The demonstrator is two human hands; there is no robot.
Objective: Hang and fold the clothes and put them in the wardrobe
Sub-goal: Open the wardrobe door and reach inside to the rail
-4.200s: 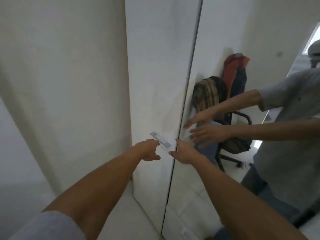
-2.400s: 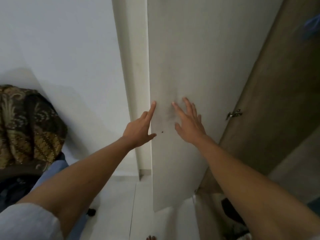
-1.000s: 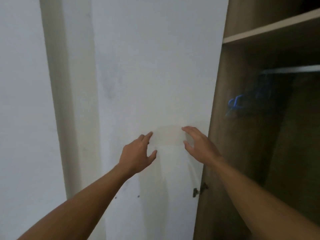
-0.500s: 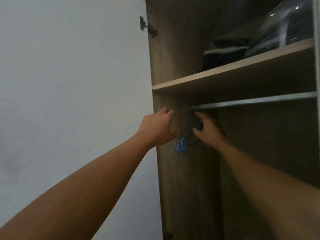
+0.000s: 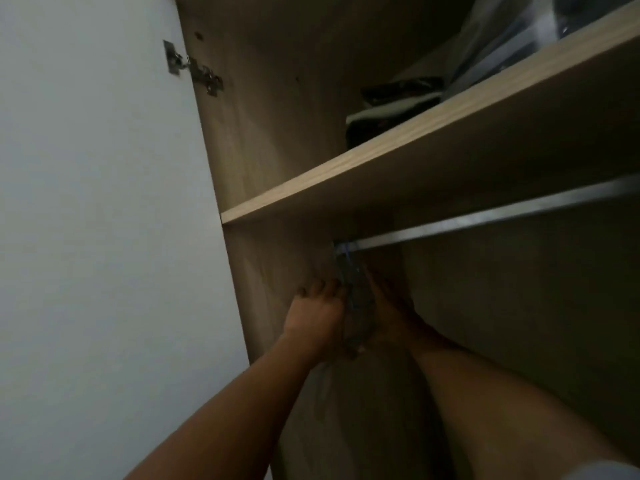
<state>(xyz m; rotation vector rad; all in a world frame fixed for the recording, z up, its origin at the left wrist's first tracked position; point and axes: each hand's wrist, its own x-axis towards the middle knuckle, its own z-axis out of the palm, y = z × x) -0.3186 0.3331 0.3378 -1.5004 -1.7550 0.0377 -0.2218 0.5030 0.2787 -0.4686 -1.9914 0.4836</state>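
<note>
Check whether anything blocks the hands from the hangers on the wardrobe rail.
Nothing visible does. The door stands open, and the left hand and right hand are both on the bunch of hangers at the left end of the rail, under the shelf.

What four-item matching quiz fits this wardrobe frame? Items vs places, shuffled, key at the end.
Items
1. hinge
2. hanging rail
3. hangers
4. folded dark clothes

Places
A. on top of the wooden shelf
B. at the rail's left end, between the left hand and the right hand
C. just under the shelf, running along it
D. top left, where the open white door meets the wardrobe's side

Pairs: 1-D, 2-C, 3-B, 4-A
</note>
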